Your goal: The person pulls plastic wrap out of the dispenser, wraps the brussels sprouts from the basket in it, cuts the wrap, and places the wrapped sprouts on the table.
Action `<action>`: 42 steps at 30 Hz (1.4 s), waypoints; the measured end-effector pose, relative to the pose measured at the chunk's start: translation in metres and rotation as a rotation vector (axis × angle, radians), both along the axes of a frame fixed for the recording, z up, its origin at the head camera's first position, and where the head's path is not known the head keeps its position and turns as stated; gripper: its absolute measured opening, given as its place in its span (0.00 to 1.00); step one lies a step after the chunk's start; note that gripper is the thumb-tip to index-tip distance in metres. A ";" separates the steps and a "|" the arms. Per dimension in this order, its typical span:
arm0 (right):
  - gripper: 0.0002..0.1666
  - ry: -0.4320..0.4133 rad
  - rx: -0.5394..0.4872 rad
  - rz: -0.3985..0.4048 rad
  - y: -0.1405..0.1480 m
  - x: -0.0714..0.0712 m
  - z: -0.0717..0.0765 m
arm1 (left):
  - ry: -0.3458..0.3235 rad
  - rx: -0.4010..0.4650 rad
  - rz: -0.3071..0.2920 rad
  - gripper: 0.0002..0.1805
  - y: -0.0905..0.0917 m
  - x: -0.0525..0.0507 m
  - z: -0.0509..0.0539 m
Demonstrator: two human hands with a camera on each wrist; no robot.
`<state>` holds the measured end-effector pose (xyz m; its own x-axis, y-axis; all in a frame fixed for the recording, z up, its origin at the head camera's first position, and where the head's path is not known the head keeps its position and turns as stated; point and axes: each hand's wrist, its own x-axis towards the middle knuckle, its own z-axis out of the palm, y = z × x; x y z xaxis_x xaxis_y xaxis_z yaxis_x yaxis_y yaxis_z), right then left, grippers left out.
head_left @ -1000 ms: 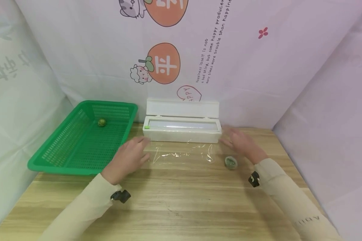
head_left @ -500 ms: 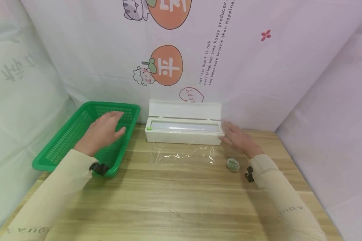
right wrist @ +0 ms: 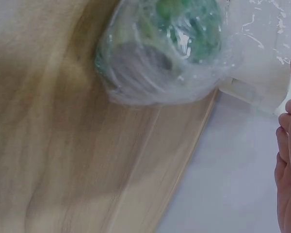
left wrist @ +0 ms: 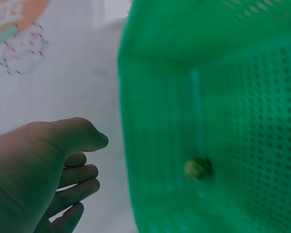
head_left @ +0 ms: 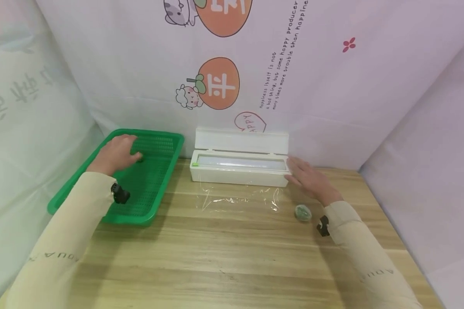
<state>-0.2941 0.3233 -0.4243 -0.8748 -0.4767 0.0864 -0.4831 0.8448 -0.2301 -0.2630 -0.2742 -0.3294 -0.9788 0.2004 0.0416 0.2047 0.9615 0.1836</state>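
My left hand is over the green plastic basket, fingers apart and holding nothing. A small round yellow-green thing, its kind unclear, lies on the basket floor; in the head view my thumb partly covers it. My right hand rests with straight fingers against the right end of the white cling film dispenser. The dispenser's lid is raised. Clear cling film hangs out of its front over the table. Near my right wrist sits a green lump wrapped in film, also on the table.
The wooden table extends toward me in front of the dispenser. A printed white cloth stands behind and along both sides. A green slider sits at the dispenser's left end.
My left hand has moved from the left end of the cling film, over the basket rim, and further into the basket. My right hand has settled against the dispenser's right end.
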 end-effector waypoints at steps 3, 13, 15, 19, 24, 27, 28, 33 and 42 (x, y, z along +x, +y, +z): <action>0.42 0.007 -0.015 0.005 0.001 0.005 0.001 | -0.020 -0.041 -0.005 0.35 -0.009 -0.008 -0.006; 0.28 0.310 -0.090 0.232 -0.003 0.037 -0.005 | -0.138 -0.068 0.032 0.35 -0.026 -0.038 -0.031; 0.28 0.367 -0.087 0.283 -0.006 0.043 -0.007 | -0.160 -0.065 0.048 0.35 -0.027 -0.044 -0.033; 0.27 0.436 -0.098 0.345 -0.008 0.051 -0.012 | -0.181 -0.056 0.070 0.35 -0.031 -0.053 -0.039; 0.20 0.327 -0.105 0.383 -0.010 0.064 -0.021 | -0.190 -0.039 0.059 0.35 -0.032 -0.062 -0.047; 0.16 0.263 -0.082 0.397 -0.010 0.071 -0.025 | -0.186 -0.027 0.043 0.34 -0.032 -0.067 -0.050; 0.15 0.254 -0.073 0.405 -0.011 0.073 -0.027 | -0.184 -0.025 0.044 0.34 -0.033 -0.067 -0.051; 0.12 0.279 -0.011 0.433 -0.017 0.074 -0.036 | -0.185 -0.016 0.063 0.31 -0.039 -0.067 -0.059; 0.07 0.309 0.038 0.425 -0.015 0.072 -0.047 | -0.153 0.022 0.065 0.24 -0.041 -0.069 -0.073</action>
<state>-0.2224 0.3083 -0.4711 -0.5399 -0.7916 0.2860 -0.8254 0.5646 0.0044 -0.3317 -0.3151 -0.4024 -0.9850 0.1372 -0.1048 0.1103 0.9671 0.2293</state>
